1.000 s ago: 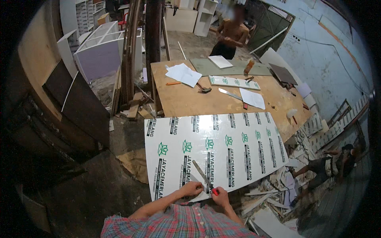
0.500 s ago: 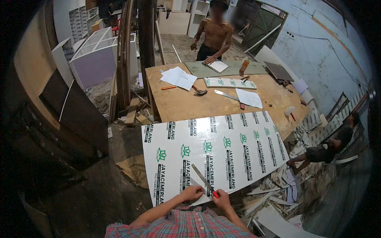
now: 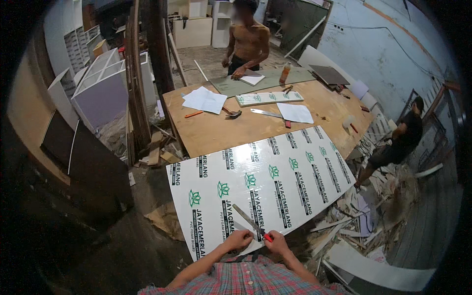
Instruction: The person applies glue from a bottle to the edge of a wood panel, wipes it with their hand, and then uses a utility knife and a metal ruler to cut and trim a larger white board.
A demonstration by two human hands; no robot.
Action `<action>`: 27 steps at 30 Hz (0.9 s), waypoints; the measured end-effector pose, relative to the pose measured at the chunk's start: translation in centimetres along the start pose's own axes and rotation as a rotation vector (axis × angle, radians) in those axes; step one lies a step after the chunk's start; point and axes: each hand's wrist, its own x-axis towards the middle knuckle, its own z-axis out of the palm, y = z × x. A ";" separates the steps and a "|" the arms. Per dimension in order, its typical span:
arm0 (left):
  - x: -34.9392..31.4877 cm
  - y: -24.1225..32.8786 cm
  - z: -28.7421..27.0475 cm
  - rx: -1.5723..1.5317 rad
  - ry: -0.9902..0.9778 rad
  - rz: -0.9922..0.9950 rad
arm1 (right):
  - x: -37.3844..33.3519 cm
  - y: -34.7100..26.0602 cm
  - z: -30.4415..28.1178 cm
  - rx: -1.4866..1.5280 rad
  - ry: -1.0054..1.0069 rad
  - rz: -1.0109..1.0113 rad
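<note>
A white foam board (image 3: 305,211) printed with green leaf marks and dark lettering lies in front of me. Over its near edge, my right hand (image 3: 278,243) is closed round the red handle of a long, narrow metal-bladed tool (image 3: 250,218). The blade slants up and left above the board; its exact kind is unclear. Just to the left, my left hand (image 3: 239,240) is closed at the board's near edge, its fingertips pressed together. Whatever it may pinch is too small to make out.
Beyond the board stands a wooden table (image 3: 196,135) with papers (image 3: 204,100), a hammer (image 3: 232,113), a red-handled square (image 3: 268,114) and a bottle (image 3: 284,73). One person (image 3: 248,44) works across it; another (image 3: 405,132) stands at right near scattered offcuts (image 3: 364,216).
My view has shifted, so the table sits further left. The person at right has straightened from a bent posture. My hands keep nearly the same pose, the tool still in my right.
</note>
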 end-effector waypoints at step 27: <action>0.3 -0.6 0.5 0.015 0.008 -0.064 | 0.2 0.3 0.0 0.049 -0.003 -0.019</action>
